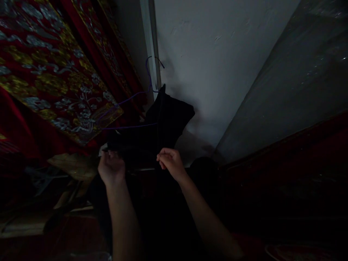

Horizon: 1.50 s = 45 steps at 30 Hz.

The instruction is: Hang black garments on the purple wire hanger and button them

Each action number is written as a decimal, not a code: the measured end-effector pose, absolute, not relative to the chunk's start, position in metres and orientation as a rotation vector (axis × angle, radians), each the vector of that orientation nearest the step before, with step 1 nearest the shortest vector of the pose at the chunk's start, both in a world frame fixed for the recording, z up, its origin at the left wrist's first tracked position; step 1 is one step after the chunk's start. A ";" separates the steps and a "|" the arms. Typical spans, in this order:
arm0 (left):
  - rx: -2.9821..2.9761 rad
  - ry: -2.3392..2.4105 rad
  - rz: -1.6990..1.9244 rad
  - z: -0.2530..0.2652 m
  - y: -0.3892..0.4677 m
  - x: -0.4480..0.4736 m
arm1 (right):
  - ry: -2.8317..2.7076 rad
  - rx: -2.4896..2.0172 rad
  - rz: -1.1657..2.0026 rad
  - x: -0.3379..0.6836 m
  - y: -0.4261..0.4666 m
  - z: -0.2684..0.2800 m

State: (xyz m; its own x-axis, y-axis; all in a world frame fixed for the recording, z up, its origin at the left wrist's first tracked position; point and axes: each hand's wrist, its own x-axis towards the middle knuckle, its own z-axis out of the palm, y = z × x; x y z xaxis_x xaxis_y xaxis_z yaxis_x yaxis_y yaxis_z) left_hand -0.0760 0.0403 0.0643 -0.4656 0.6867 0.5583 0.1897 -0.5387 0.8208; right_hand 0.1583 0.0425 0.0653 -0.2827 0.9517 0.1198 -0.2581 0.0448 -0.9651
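A black garment (pixel 174 116) hangs in dim light on a thin purple wire hanger (pixel 149 74). One shoulder of the garment is on the hanger, while the hanger's left end shows bare outside the cloth. My left hand (pixel 112 168) is closed, palm up, with its curled fingers on the garment's left edge. A small pale patch (pixel 102 148) shows beside those fingers; I cannot tell what it is. My right hand (pixel 172 162) pinches the front edge of the cloth below the hanger. Much of the lower garment is lost in shadow.
Red cloth with gold and silver embroidery (pixel 54 72) hangs at the left. A pale wall (pixel 212 65) with a narrow vertical strip (pixel 150 32) stands behind the hanger. Glossy grey sheeting (pixel 288 90) covers the right. A rolled pale bundle (pixel 24 224) lies at lower left.
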 end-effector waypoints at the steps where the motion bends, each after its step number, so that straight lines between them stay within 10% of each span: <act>1: 0.996 1.120 2.121 0.055 0.033 -0.059 | -1.221 -0.793 1.506 0.159 0.037 0.055; 6: 0.375 0.693 2.012 0.057 0.023 0.019 | -1.195 -0.984 1.476 0.178 0.032 0.003; 20: 1.472 1.201 1.894 0.076 0.006 0.068 | -1.677 -0.729 1.361 0.178 0.034 0.051; 30: 1.633 1.130 0.870 0.037 0.014 0.000 | -2.377 -0.956 0.817 0.224 0.092 0.140; 35: 1.804 1.316 1.155 0.070 0.026 -0.034 | -2.320 -0.901 0.477 0.229 0.129 0.156; 45: 1.570 1.363 1.408 0.083 0.049 -0.036 | -1.696 -0.801 0.941 0.196 0.177 0.145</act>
State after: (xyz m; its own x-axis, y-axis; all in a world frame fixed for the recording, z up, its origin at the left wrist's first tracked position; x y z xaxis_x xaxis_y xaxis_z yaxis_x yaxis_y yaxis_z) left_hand -0.0356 0.0492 0.0831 -0.1009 0.9441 0.3138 0.2831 -0.2751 0.9188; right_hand 0.1965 0.1773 0.1448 -0.2848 0.8511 0.4410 0.0763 0.4788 -0.8746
